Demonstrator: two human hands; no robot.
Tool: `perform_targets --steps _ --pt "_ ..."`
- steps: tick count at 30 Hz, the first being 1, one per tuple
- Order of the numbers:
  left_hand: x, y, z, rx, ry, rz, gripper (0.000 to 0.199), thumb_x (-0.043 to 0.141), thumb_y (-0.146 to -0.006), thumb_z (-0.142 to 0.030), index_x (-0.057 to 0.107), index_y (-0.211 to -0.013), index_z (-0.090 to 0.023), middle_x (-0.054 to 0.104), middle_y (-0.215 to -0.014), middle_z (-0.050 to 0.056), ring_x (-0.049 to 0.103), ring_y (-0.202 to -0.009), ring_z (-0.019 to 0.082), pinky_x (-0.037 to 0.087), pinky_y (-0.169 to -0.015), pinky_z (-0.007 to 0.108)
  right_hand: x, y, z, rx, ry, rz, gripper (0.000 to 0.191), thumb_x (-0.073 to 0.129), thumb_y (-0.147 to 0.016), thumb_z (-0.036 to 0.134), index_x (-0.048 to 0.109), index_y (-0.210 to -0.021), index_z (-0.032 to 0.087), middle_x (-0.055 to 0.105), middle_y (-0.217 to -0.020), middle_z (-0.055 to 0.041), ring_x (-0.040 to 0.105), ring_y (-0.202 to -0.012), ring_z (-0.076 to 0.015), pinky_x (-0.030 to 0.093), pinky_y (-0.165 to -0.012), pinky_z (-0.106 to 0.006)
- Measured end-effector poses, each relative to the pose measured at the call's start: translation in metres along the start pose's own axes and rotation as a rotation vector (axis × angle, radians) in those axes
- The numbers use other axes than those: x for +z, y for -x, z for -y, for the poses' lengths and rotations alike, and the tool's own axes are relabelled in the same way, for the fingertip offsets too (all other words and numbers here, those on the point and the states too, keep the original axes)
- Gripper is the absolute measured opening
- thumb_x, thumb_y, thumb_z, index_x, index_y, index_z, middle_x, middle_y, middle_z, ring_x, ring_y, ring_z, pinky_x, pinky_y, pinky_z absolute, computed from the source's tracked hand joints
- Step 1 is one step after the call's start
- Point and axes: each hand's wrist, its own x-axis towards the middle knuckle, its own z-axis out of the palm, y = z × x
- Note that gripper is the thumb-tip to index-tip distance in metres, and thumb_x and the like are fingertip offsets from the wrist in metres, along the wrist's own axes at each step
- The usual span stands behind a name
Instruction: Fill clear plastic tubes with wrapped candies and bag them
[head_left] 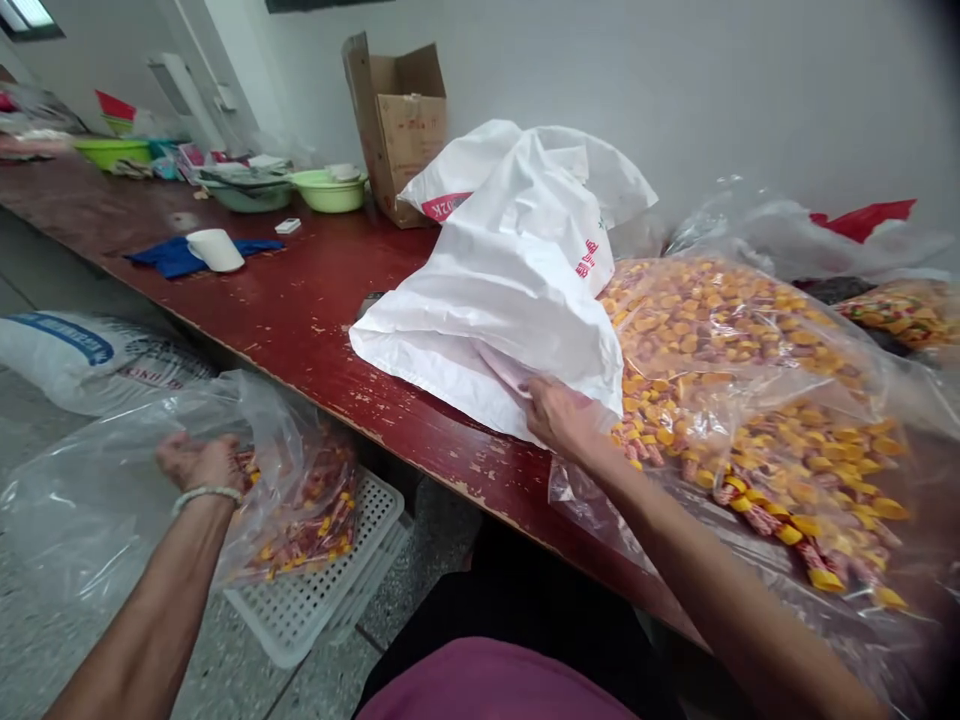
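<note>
My right hand (555, 412) is closed at the mouth of a large white sack (510, 270) on the red table, its fingers on a pinkish sheet or flap inside the opening. My left hand (199, 465), with a beaded bracelet at the wrist, is at a clear plastic bag (97, 490) low on the left; its fingers are blurred. That bag holds red and yellow wrapped pieces (319, 515) and rests on a white perforated crate (300, 610). Right of the sack, a big clear bag of yellow-ended pieces (697, 310) lies spread on the table.
The red table (300, 330) runs along the wall. On it stand an open cardboard box (412, 140), a green basin (330, 192), and a white cup (216, 250) on blue cloth (166, 257). A filled white sack (75, 365) is at the far left.
</note>
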Motion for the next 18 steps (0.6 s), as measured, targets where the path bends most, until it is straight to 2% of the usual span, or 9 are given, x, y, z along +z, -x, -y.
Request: perform_targets --steps 1,3,5,7,9,11,13,15,18 --pt "0.013 0.005 -0.002 0.067 -0.037 -0.065 0.035 0.065 -0.06 -0.007 0.043 -0.085 -0.019 0.054 -0.081 -0.009 0.055 -0.08 0.013 0.05 -0.084 0.041 0.0 -0.02 -0.011 0.041 0.027 0.005 0.033 0.041 -0.071 0.002 0.061 -0.098 0.006 0.064 -0.097 -0.0185 0.059 -0.096 -0.0278 0.046 -0.09 -0.043" --pt "0.045 0.021 -0.011 0.281 -0.166 -0.123 0.039 0.067 -0.058 -0.005 0.05 -0.091 -0.019 0.059 -0.094 -0.005 0.055 -0.093 0.015 0.044 -0.096 0.037 -0.006 -0.053 -0.029 0.103 0.065 -0.023 0.042 0.041 -0.067 -0.001 0.058 -0.105 0.001 0.057 -0.114 -0.0258 0.055 -0.106 -0.0323 0.043 -0.092 -0.047" --pt "0.085 0.042 -0.024 0.52 -0.284 0.112 0.034 0.063 -0.068 -0.013 0.056 -0.101 -0.019 0.062 -0.103 0.0 0.058 -0.099 0.018 0.043 -0.097 0.035 -0.015 -0.074 -0.043 0.132 0.087 -0.121 0.054 0.041 -0.066 -0.001 0.049 -0.12 -0.003 0.042 -0.133 -0.0294 0.045 -0.119 -0.0345 0.039 -0.095 -0.048" --pt "0.131 0.062 -0.037 0.626 -0.424 0.37 0.029 0.057 -0.074 -0.017 0.061 -0.103 -0.019 0.065 -0.103 0.004 0.06 -0.096 0.02 0.045 -0.093 0.035 -0.022 -0.084 -0.053 0.144 0.103 -0.233 0.058 0.039 -0.069 0.0 0.043 -0.126 -0.002 0.036 -0.138 -0.0276 0.041 -0.123 -0.033 0.037 -0.097 -0.046" --pt "0.183 0.074 -0.048 0.726 -0.562 0.651 0.029 0.051 -0.077 -0.017 0.062 -0.105 -0.017 0.065 -0.107 0.007 0.06 -0.098 0.022 0.045 -0.094 0.035 -0.023 -0.086 -0.058 0.12 0.097 -0.254 0.051 0.035 -0.073 0.002 0.048 -0.122 0.002 0.048 -0.127 -0.0239 0.048 -0.115 -0.0294 0.04 -0.092 -0.041" --pt "0.238 0.075 -0.052 0.801 -0.72 0.816 0.035 0.045 -0.081 -0.015 0.059 -0.114 -0.014 0.062 -0.116 0.011 0.056 -0.108 0.023 0.04 -0.099 0.035 -0.018 -0.082 -0.062 0.074 0.082 -0.169 0.04 0.035 -0.076 0.005 0.057 -0.109 0.008 0.061 -0.106 -0.0174 0.056 -0.097 -0.0249 0.043 -0.084 -0.035" --pt "0.291 0.07 -0.051 0.821 -0.753 0.86 0.038 0.043 -0.081 -0.012 0.058 -0.116 -0.012 0.059 -0.121 0.013 0.051 -0.116 0.022 0.034 -0.105 0.035 -0.006 -0.075 -0.066 0.02 0.082 -0.084 0.035 0.038 -0.076 0.007 0.061 -0.103 0.012 0.065 -0.096 -0.0121 0.058 -0.089 -0.0216 0.044 -0.081 -0.031" --pt "0.335 0.064 -0.045 0.82 -0.774 0.875 0.039 0.043 -0.082 -0.014 0.057 -0.118 -0.014 0.056 -0.126 0.012 0.047 -0.121 0.022 0.031 -0.106 0.037 0.007 -0.068 -0.07 -0.008 0.099 -0.07 0.037 0.043 -0.077 0.009 0.059 -0.11 0.011 0.063 -0.109 -0.0134 0.055 -0.102 -0.0226 0.042 -0.088 -0.032" --pt "0.376 0.06 -0.031 0.775 -0.829 0.854 0.037 0.045 -0.085 -0.029 0.058 -0.118 -0.019 0.055 -0.125 0.013 0.045 -0.12 0.031 0.032 -0.101 0.05 0.025 -0.063 -0.075 0.028 0.166 -0.097 0.049 0.048 -0.084 0.023 0.045 -0.129 0.004 0.044 -0.136 -0.0217 0.038 -0.125 -0.0293 0.03 -0.103 -0.041"
